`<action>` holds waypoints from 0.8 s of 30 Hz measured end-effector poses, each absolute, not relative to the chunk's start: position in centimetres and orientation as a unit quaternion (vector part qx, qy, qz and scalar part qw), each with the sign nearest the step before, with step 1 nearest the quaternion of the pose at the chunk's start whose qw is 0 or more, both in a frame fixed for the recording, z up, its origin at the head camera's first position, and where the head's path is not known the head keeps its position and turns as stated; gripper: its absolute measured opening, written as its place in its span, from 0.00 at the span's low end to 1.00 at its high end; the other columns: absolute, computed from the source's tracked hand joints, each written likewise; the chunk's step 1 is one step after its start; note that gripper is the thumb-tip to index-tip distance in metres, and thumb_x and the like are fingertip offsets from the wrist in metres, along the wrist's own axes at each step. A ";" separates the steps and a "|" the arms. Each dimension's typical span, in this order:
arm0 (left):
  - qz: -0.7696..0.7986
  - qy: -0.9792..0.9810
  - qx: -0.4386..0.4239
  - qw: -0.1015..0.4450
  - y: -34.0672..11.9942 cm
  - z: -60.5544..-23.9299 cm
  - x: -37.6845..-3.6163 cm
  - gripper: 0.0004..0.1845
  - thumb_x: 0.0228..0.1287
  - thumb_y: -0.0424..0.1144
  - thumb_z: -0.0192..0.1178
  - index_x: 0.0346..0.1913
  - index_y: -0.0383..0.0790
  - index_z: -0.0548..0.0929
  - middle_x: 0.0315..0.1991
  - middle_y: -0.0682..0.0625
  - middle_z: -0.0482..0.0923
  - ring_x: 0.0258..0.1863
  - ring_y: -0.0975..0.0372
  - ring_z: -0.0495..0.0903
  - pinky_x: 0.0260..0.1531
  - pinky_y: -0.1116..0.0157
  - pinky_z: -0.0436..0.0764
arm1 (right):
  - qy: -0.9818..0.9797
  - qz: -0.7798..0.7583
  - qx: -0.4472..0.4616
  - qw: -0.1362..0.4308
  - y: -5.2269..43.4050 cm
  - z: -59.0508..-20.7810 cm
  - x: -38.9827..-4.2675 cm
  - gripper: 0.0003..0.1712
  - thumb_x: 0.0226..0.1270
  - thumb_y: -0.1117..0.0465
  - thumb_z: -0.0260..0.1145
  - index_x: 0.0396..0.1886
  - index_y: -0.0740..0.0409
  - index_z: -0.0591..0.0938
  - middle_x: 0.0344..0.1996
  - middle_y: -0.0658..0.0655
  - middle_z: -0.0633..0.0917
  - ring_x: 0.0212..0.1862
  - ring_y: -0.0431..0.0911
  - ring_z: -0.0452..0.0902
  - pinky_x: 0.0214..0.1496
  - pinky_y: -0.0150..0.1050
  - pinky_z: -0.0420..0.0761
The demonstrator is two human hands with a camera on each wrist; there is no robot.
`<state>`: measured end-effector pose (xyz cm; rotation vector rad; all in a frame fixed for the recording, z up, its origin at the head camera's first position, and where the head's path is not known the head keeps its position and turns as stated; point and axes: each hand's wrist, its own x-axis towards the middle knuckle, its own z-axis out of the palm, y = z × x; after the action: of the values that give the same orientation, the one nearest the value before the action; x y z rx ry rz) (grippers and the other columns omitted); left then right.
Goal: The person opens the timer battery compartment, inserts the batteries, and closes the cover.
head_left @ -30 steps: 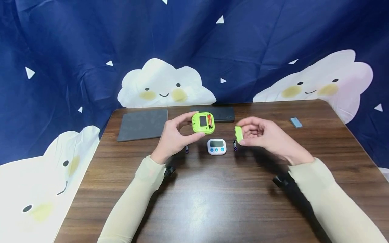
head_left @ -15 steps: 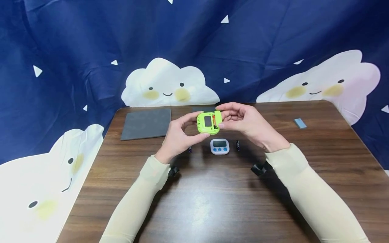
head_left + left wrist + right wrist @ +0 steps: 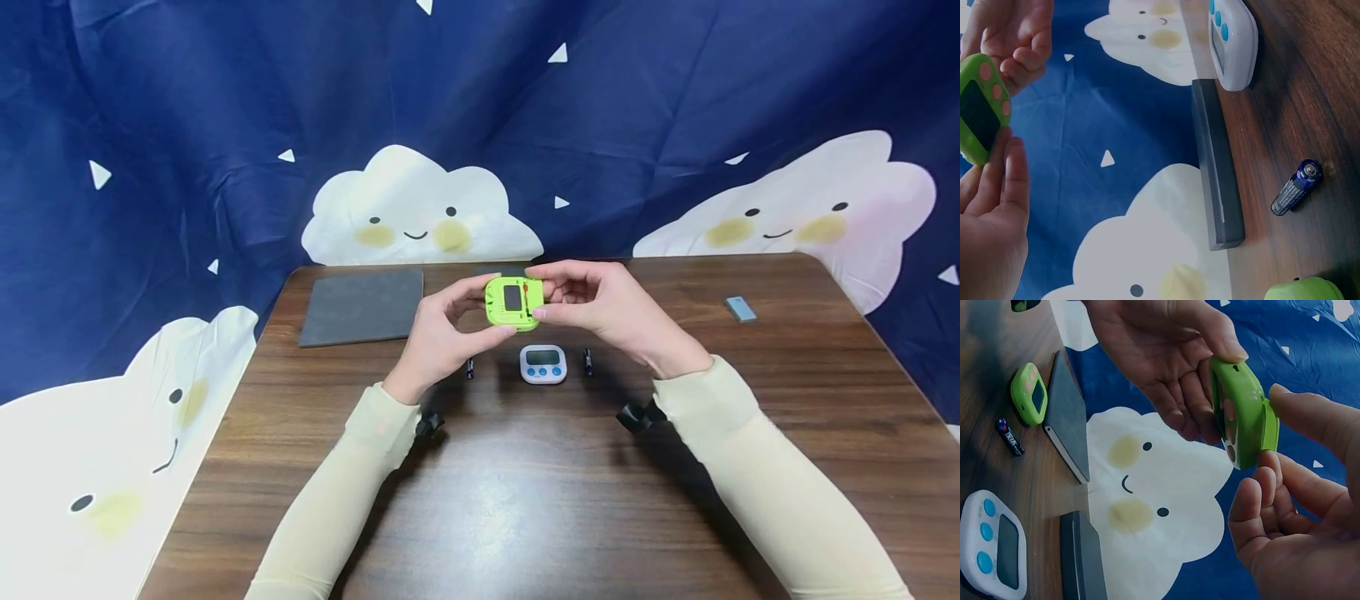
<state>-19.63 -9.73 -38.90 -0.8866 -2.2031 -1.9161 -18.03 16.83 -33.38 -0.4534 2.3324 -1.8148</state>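
Toward the counter [image 3: 600, 483]'s far edge, my left fingers [image 3: 487, 337] grip the rounded green plastic timer [image 3: 497, 307], my right fingers [image 3: 567, 313] pinching its narrow green plastic cover [image 3: 1270, 430] lengthwise along its right side.

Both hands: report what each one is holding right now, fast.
Left hand: holding the green timer by its edges.
Right hand: pinching the green battery cover against the timer's side.
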 end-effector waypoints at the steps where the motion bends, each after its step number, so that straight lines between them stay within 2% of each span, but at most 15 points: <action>1: -0.629 -0.720 -0.291 0.046 -9.7 -38.9 -19.6 0.35 0.61 0.30 0.82 0.72 0.40 0.86 0.56 0.41 0.93 0.54 0.59 0.89 0.65 0.61 0.88 | 0.782 -0.599 -0.156 0.071 16.8 -33.4 -18.0 0.30 0.68 0.67 0.82 0.69 0.61 0.87 0.42 0.48 0.90 0.44 0.41 0.85 0.47 0.28 0.86; 11: -0.640 -0.709 -0.293 0.043 -9.7 -38.8 -19.6 0.33 0.61 0.29 0.81 0.71 0.39 0.86 0.59 0.39 0.92 0.54 0.59 0.90 0.64 0.61 0.88 | 0.800 -0.566 -0.189 0.058 17.0 -33.3 -18.0 0.29 0.70 0.64 0.82 0.69 0.53 0.89 0.47 0.52 0.85 0.48 0.44 0.81 0.47 0.28 0.83; 18: -0.645 -0.707 -0.288 0.041 -9.7 -38.6 -19.6 0.33 0.62 0.29 0.80 0.71 0.38 0.86 0.60 0.39 0.92 0.55 0.60 0.90 0.64 0.61 0.88 | 0.785 -0.582 -0.204 0.050 16.9 -33.5 -18.1 0.30 0.70 0.69 0.81 0.71 0.56 0.88 0.54 0.53 0.82 0.53 0.48 0.79 0.51 0.28 0.82; 24: -0.645 -0.709 -0.283 0.041 -9.8 -38.6 -19.6 0.32 0.62 0.29 0.80 0.71 0.38 0.87 0.60 0.39 0.91 0.54 0.59 0.89 0.65 0.61 0.88 | 0.781 -0.586 -0.209 0.044 16.8 -33.3 -18.1 0.29 0.69 0.70 0.81 0.70 0.58 0.89 0.53 0.56 0.80 0.51 0.47 0.75 0.47 0.28 0.79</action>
<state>-19.59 -9.76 -38.63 -0.8677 -2.1696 -1.9749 -18.07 16.76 -33.31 -0.6394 2.3878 -1.7924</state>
